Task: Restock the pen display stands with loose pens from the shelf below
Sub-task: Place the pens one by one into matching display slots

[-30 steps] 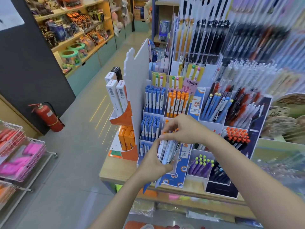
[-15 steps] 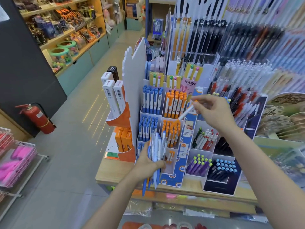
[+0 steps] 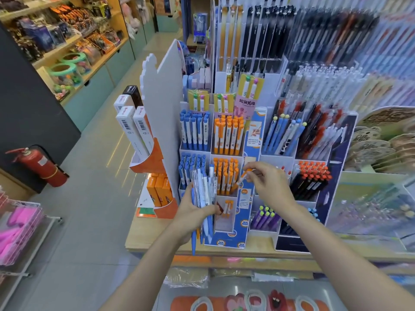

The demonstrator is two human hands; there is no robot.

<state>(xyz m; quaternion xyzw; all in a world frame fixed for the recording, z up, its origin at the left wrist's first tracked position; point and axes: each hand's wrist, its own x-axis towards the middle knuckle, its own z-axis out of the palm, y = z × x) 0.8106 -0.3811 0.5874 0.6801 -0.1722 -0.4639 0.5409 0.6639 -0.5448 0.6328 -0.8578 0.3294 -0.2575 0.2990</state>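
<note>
The right hand's (image 3: 268, 184) fingers (image 3: 252, 167) pinch one orange-capped pen (image 3: 243, 176), held tilted, its cap up to the right and its tip down among the orange pens (image 3: 225, 176) in the middle tier of the stand (image 3: 233, 234). The left hand's (image 3: 190, 215) fingers (image 3: 212, 209) are curled round a bundle (image 3: 203, 196) of loose pens, mostly blue and white, some in clear sleeves. The bundle stands nearly upright just in front of the stand's blue pens (image 3: 190, 164), and its tips hang below the hand, over the near edge of the surface (image 3: 152, 234).

The stand is stepped: blue and orange pens fill its far upper pockets, more of each fill the middle ones, and the near clear pocket (image 3: 224, 218) holds only an orange item or two. A second stand (image 3: 292, 244), just right of the first, carries blue-and-white pens (image 3: 283, 135), red-capped black ones (image 3: 312, 178) and purple ones (image 3: 265, 217). Left of the stands, an orange holder (image 3: 155, 158) bears white boxes (image 3: 134, 131) above and orange boxes (image 3: 158, 189) below. Behind rise hanging racks of carded pens (image 3: 292, 41), blurred. Round fans (image 3: 377, 140) lie at the far right.

On the floor at left a red extinguisher (image 3: 40, 167) stands against a dark wall, and pink goods (image 3: 15, 230) sit in a wire rack nearer. A lower shelf (image 3: 224, 274) under the surface holds wrapped packs
</note>
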